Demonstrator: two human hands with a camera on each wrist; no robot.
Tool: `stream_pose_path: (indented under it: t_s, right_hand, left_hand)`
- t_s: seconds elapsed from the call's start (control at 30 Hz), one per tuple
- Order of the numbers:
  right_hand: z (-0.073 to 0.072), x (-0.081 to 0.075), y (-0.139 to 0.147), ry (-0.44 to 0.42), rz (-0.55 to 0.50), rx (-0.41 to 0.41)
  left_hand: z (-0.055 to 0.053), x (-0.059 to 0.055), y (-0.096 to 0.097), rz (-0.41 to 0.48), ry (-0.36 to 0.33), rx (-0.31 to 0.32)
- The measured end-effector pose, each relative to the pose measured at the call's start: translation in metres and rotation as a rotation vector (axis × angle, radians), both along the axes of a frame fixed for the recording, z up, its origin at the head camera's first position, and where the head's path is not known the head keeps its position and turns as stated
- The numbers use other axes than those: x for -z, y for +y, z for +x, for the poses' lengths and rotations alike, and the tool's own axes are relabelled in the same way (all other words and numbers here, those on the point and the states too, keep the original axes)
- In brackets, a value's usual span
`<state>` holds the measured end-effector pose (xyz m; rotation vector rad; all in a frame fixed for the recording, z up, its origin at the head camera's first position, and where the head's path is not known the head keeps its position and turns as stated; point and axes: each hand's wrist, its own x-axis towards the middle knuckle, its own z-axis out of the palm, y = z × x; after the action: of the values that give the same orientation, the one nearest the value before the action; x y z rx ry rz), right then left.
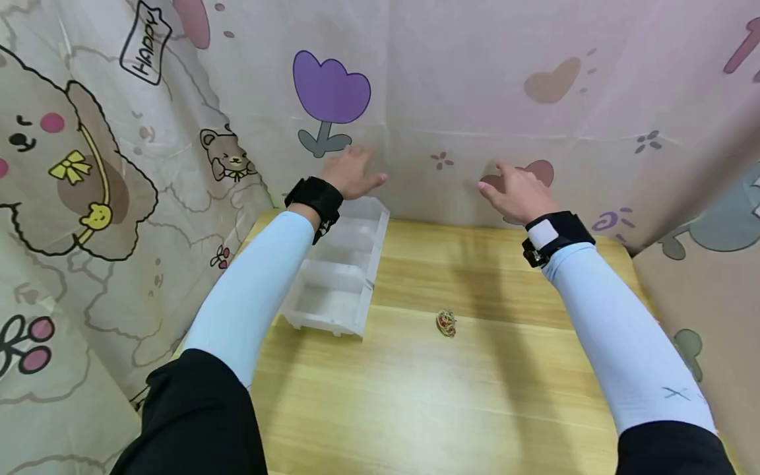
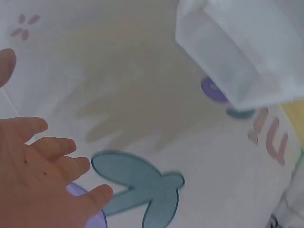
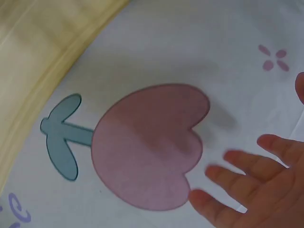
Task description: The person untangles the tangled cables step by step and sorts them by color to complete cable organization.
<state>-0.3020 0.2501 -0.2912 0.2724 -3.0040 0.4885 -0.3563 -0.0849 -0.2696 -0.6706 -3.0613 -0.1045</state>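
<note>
My left hand (image 1: pixel 353 173) is raised over the far end of a white divided tray (image 1: pixel 375 254), fingers extended and holding nothing. In the left wrist view its fingers (image 2: pixel 61 147) are spread, and a corner of the white tray (image 2: pixel 223 61) shows at upper right. Level with it on the other side, my right hand (image 1: pixel 518 196) hangs in the air before the back cloth, nothing in it; the right wrist view shows its fingers (image 3: pixel 237 180) spread apart. A small tangled bundle of thin coloured bands (image 1: pixel 446 323) lies on the table between the two arms.
The wooden table (image 1: pixel 415 402) runs back to a hanging cloth (image 1: pixel 451 79) printed with tulips and hearts. More printed cloth (image 1: pixel 172 191) hangs along the left side, close to the tray, and another panel (image 1: pixel 712 284) bounds the right.
</note>
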Motion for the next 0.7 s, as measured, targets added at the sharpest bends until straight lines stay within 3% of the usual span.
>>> stream_pose_path:
  t_s: [0.27,0.4,0.7]
  right_hand:
    - [0.028,0.021,-0.009,0.082,-0.086,-0.106]
    - [0.042,0.032,-0.017,0.071,-0.138,-0.169]
    - [0.075,0.058,-0.028,0.031,-0.149,-0.232]
  left_hand:
    - [0.02,0.024,0.004,0.199,0.007,0.141]
    - [0.034,0.033,0.004,0.297,0.013,0.187]
    - [0.065,0.056,0.005,0.52,-0.061,0.305]
